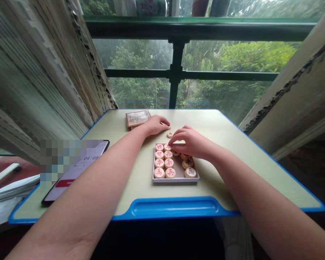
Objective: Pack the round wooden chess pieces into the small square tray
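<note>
My left hand [156, 125] reaches past the box, its fingers closed on a round wooden Chinese chess piece [169, 127] lying on the desk. Just in front of that lies another loose piece [169, 135]. My right hand [191, 140] is over the back of a shallow white box [176, 180], thumb and fingers pinched at a red-marked chess piece [167, 147] in its second column. Two columns of red-marked pieces [159, 172] fill the box's left side. Black-marked pieces [190, 172] are stacked along its right side, partly hidden by my right hand.
The box lid or case [137, 118] lies at the back left, partly behind my left wrist. A phone [78, 173] with a timer stands left of my left forearm. The desk [222, 173] has a blue rim and a front tray [176, 207]. Curtains and a window surround it.
</note>
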`<state>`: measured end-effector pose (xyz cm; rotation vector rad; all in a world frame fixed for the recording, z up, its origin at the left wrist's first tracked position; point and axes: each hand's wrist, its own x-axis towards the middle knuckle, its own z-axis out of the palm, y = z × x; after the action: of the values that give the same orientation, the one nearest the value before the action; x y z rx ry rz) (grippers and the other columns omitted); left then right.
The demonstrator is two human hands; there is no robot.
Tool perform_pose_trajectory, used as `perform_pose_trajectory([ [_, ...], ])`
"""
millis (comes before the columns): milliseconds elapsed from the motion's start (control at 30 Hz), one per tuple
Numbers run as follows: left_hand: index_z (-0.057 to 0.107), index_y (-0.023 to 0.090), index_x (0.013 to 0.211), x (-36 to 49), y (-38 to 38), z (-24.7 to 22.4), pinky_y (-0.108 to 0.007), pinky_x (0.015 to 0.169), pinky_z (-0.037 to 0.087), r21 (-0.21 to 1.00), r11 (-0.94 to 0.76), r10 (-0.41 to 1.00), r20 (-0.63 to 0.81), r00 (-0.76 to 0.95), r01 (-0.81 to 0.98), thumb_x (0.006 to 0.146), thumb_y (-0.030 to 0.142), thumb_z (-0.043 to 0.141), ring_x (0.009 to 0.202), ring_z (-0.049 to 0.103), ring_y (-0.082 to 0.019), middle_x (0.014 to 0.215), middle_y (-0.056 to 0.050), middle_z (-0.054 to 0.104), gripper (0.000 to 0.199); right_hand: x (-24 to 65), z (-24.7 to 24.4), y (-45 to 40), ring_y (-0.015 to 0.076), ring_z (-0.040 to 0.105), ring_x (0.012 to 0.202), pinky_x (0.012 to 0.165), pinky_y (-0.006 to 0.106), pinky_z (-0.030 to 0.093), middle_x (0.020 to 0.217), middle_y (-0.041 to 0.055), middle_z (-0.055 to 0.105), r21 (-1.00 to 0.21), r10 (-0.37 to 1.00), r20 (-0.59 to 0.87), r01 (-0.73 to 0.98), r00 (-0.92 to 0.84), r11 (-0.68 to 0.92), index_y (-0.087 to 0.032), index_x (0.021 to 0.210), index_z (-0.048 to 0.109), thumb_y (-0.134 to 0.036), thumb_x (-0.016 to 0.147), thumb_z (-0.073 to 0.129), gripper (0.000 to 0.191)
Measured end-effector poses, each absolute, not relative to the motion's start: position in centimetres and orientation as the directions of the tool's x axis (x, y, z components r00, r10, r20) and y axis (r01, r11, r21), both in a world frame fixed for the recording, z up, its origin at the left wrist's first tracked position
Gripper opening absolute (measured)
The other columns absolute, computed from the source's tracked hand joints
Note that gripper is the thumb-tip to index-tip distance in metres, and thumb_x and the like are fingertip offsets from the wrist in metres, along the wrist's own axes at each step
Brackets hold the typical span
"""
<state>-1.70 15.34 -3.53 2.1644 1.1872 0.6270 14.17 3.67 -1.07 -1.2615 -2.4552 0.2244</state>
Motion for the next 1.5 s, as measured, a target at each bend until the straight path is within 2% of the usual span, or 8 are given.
perform_pose_trajectory([
  [267,0.071,0.016,0.091,-1.8,15.7,-3.7,-0.027,0.083,0.046,0.685,-0.441,0.854,0.122,0.506,0.580,0.068,0.031,0.066,0.086,0.062,-0.017,0.096,-0.006,0.071,0.027,14.0,-1.0,3.8,0.0197,0.055,0.086,0.085,0.034,0.040,0.088,0.0053,0.069,-0.316,0.818,0.253,0.755,-0.517,0.575,-0.020,0.080,0.073,-0.023,0.073,0.067,0.010],
  [467,0.071,0.017,0.091,-1.8,15.6,-3.7,-0.026,0.080,0.046,0.687,-0.436,0.855,0.115,0.505,0.582,0.068,0.031,0.066,0.083,0.062,-0.017,0.093,-0.005,0.071,0.027,14.1,-0.3,3.2,0.0208,0.053,0.090,0.084,0.033,0.041,0.093,0.0062,0.068,-0.320,0.835,0.239,0.772,-0.495,0.549,-0.020,0.087,0.073,-0.019,0.071,0.065,0.018],
  [567,0.071,0.017,0.090,-1.8,15.5,-3.6,-0.026,0.080,0.046,0.693,-0.426,0.861,0.113,0.496,0.581,0.068,0.031,0.067,0.083,0.062,-0.016,0.093,-0.005,0.071,0.027,14.2,0.1,2.9,0.0218,0.052,0.091,0.082,0.033,0.041,0.092,0.0062,0.067,-0.315,0.844,0.209,0.783,-0.494,0.536,-0.020,0.084,0.073,-0.022,0.068,0.067,0.017],
  [933,0.070,0.017,0.092,-1.8,15.6,-3.8,-0.026,0.081,0.046,0.695,-0.413,0.869,0.106,0.483,0.589,0.067,0.033,0.069,0.081,0.062,-0.016,0.092,-0.004,0.070,0.029,14.1,0.2,2.6,0.0185,0.052,0.077,0.073,0.030,0.039,0.078,0.0051,0.064,-0.233,0.844,0.132,0.811,-0.520,0.537,-0.020,0.079,0.073,-0.031,0.067,0.067,0.017],
  [1133,0.070,0.016,0.092,-1.7,15.4,-3.6,-0.025,0.078,0.047,0.684,-0.422,0.866,0.110,0.488,0.595,0.069,0.031,0.067,0.079,0.061,-0.015,0.090,-0.004,0.071,0.028,13.8,0.3,2.5,0.0194,0.052,0.081,0.072,0.029,0.039,0.084,0.0061,0.064,-0.252,0.848,0.179,0.810,-0.499,0.530,-0.020,0.087,0.072,-0.025,0.069,0.064,0.021],
  [1500,0.070,0.015,0.093,-1.8,15.2,-3.5,-0.025,0.078,0.046,0.679,-0.431,0.861,0.110,0.497,0.594,0.070,0.029,0.064,0.080,0.062,-0.015,0.092,-0.005,0.071,0.027,13.9,0.0,2.6,0.0195,0.050,0.085,0.077,0.030,0.039,0.088,0.0057,0.063,-0.293,0.825,0.190,0.771,-0.532,0.565,-0.023,0.090,0.073,-0.014,0.072,0.055,0.027],
])
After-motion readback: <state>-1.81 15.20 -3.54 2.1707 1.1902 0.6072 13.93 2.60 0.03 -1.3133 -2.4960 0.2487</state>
